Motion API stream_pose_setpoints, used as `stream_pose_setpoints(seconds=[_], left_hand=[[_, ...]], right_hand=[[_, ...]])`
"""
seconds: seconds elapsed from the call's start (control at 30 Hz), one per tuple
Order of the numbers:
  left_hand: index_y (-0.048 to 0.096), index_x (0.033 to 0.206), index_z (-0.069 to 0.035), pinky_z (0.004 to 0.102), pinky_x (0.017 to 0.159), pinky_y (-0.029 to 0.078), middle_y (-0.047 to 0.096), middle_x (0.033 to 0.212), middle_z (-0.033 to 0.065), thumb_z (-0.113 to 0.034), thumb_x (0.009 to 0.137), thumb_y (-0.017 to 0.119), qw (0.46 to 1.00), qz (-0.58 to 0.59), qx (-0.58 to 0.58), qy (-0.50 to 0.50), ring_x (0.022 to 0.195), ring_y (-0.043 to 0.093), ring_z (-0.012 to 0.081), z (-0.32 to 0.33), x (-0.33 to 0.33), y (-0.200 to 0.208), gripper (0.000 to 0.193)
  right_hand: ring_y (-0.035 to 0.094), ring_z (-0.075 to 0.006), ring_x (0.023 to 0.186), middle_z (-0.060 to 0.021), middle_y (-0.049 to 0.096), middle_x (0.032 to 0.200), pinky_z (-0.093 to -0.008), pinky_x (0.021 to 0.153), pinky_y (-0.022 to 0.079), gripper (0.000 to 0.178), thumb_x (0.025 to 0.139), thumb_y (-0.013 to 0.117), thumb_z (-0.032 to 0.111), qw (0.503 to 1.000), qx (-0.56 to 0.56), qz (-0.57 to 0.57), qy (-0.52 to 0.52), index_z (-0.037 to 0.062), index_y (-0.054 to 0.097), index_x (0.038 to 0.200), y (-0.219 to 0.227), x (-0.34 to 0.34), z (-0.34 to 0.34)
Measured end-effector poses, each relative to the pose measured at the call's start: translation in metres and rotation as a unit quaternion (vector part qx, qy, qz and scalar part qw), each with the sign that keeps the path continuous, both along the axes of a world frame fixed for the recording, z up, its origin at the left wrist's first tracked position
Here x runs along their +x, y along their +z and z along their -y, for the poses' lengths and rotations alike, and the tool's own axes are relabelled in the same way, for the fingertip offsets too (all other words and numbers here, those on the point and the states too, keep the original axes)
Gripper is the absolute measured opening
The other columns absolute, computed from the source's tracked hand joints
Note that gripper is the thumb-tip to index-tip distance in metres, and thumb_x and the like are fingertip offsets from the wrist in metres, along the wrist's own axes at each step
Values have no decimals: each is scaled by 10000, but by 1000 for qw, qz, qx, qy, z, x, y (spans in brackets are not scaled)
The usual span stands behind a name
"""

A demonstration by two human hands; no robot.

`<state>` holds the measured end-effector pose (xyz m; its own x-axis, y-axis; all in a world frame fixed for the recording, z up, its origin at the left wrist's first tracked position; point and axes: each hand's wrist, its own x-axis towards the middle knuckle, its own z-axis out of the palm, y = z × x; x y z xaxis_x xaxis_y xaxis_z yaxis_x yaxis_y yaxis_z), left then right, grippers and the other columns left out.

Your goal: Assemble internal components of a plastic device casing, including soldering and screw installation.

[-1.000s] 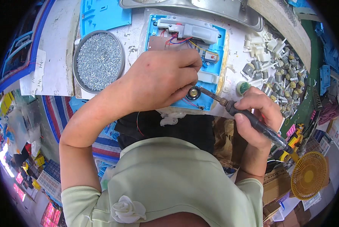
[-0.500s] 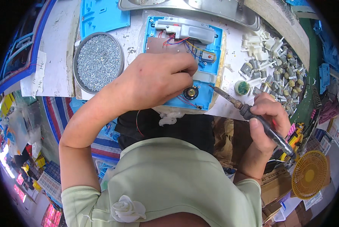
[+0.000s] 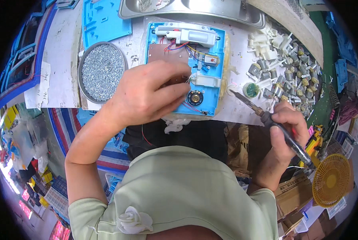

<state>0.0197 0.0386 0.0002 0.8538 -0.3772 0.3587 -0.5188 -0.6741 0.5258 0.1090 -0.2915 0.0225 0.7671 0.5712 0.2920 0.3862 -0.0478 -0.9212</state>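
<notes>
My left hand (image 3: 147,90) is over a blue plastic housing (image 3: 219,86), thumb and fingers pinched beside its white motor holder (image 3: 206,80); what they pinch is too small to make out. Partly covered by that hand is a brown circuit board (image 3: 159,53). Red, blue and yellow wires cross the housing, which also carries a round black speaker (image 3: 195,97) and a grey-white compartment (image 3: 199,37). In my right hand (image 3: 287,130) is a soldering iron (image 3: 285,136), its tip to the right of the housing, touching nothing. A small tub of green paste (image 3: 251,90) sits near the tip.
On the left stands a round tin of silver screws (image 3: 103,72), below a blue plastic panel (image 3: 105,24). Small motors and white plastic parts (image 3: 285,72) lie heaped on the right. A metal tray (image 3: 223,15) runs along the back. A yellow fan (image 3: 331,181) is at lower right.
My left hand has drawn back leftward and slightly down, showing more of the motor holder. The iron's tip is a little further right of the housing. The whole view has shifted slightly.
</notes>
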Motion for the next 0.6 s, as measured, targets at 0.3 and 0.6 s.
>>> stream_pose_setpoints(seconds=[0.3,0.6], left_hand=[[745,1021,-161,477,927,413,633,1183,79,-157,688,825,994,14,107,-6,1043,594,301,22,6,7,343],[738,1015,-150,449,880,413,624,1186,107,-96,699,820,994,12,104,16,1002,573,312,35,3,13,331]], right_hand=[[599,-140,857,-82,641,1024,-256,753,484,209,917,701,134,929,38,-9,-369,-23,639,1039,11,-16,125],[664,-148,823,-59,685,930,-222,659,534,68,941,635,66,787,92,116,-598,12,675,950,32,29,234]])
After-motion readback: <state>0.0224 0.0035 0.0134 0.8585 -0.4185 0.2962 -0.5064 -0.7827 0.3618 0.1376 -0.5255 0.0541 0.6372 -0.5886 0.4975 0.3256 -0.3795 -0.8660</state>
